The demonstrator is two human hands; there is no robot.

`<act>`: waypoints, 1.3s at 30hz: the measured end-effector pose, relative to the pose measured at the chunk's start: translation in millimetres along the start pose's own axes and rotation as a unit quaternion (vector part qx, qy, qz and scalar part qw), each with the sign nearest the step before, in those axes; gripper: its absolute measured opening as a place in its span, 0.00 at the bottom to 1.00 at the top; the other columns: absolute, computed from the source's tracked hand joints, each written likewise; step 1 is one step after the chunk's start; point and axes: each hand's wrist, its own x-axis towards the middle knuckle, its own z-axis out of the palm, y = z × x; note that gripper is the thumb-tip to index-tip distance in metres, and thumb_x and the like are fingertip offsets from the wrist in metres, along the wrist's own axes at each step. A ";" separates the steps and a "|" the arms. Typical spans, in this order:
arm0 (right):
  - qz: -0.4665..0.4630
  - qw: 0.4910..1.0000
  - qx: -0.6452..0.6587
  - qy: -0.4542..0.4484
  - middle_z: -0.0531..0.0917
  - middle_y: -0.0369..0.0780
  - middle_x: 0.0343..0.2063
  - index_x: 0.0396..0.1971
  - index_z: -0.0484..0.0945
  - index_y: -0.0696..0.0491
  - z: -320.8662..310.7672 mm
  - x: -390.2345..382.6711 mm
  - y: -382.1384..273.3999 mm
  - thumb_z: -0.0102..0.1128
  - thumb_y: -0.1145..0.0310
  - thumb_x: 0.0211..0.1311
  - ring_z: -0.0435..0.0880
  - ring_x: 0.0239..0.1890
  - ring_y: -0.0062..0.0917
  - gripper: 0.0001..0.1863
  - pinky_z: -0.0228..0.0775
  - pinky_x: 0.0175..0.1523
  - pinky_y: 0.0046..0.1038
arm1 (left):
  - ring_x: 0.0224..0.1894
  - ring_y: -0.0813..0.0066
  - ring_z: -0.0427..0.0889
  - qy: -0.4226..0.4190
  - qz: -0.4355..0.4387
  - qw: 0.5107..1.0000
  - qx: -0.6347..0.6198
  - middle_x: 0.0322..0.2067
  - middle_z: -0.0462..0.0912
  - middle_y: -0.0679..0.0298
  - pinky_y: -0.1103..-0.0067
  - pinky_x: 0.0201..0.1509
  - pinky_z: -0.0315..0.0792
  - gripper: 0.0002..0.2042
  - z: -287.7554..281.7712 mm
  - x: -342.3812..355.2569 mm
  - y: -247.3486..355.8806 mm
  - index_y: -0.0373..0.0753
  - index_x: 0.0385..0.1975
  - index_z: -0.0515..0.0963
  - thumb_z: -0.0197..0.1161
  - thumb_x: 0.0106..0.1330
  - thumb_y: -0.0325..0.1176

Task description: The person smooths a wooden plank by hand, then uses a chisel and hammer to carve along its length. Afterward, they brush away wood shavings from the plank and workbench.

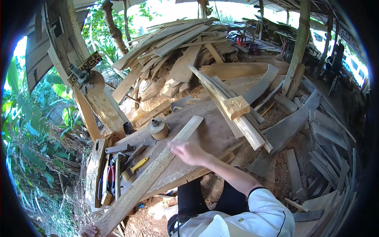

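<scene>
A long pale wooden plank [158,165] runs slantwise from the lower left across the workbench [189,169]. At its near end, at the lower left rim, my left hand [89,230] is closed round the plank's edge. My right hand [188,153] is over the plank's far part, its fingertips at the surface. Those fingers are blurred, so I cannot tell whether they grip anything. To the left of the plank lie a paintbrush [135,169] with a yellow handle, red-handled pliers [111,177] and a hammer-like tool [118,173]. A round wooden pot-like object [158,128] stands beyond them.
A saw-like flat blade [119,148] lies near the bench's left edge. Squared timbers [244,120] jut over the bench's right side. Large stacks of boards [177,51] rise behind. A slanted post [98,102] carries a grinder-like disc tool [87,79]. Offcuts [294,173] litter the right.
</scene>
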 end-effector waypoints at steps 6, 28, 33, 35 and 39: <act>0.240 0.963 -0.101 -0.074 0.85 0.49 0.50 0.58 0.78 0.55 -60.6 4.7 72.3 0.42 0.58 0.79 0.89 0.36 0.43 0.21 0.83 0.42 0.42 | 0.26 0.63 0.69 0.023 0.000 0.997 -0.073 0.25 0.69 0.57 0.71 0.28 0.66 0.38 24.0 -1.5 -9.2 0.41 0.54 0.69 0.62 0.58 0.70; 0.172 0.985 -0.024 0.011 0.84 0.53 0.49 0.48 0.83 0.57 -26.5 -11.0 95.3 0.45 0.54 0.78 0.85 0.50 0.46 0.23 0.79 0.51 0.47 | 0.28 0.71 0.61 0.196 -0.099 0.975 0.041 0.26 0.59 0.61 0.74 0.36 0.59 0.21 123.6 53.0 34.1 0.32 0.30 0.65 0.58 0.53 0.47; 0.278 0.954 -0.115 -0.001 0.83 0.54 0.51 0.52 0.81 0.57 -69.5 -35.0 134.9 0.44 0.55 0.78 0.87 0.45 0.48 0.23 0.81 0.48 0.44 | 0.29 0.71 0.61 0.219 -0.124 0.964 0.083 0.27 0.59 0.62 0.72 0.39 0.60 0.22 183.5 52.4 12.4 0.30 0.32 0.67 0.58 0.55 0.48; 0.086 0.986 -0.126 0.074 0.82 0.51 0.54 0.58 0.79 0.55 -37.7 -44.9 115.6 0.43 0.56 0.79 0.89 0.40 0.45 0.23 0.82 0.46 0.41 | 0.29 0.71 0.62 0.209 -0.124 0.965 0.100 0.27 0.60 0.62 0.72 0.40 0.61 0.23 175.9 52.8 19.0 0.30 0.34 0.68 0.58 0.56 0.48; 0.339 0.937 0.023 -0.083 0.81 0.51 0.56 0.58 0.78 0.55 -75.8 -34.9 74.4 0.44 0.57 0.79 0.89 0.41 0.43 0.22 0.83 0.50 0.39 | 0.31 0.71 0.61 0.286 -0.117 0.949 0.062 0.29 0.59 0.63 0.71 0.43 0.61 0.24 146.2 57.5 14.8 0.30 0.37 0.68 0.58 0.57 0.49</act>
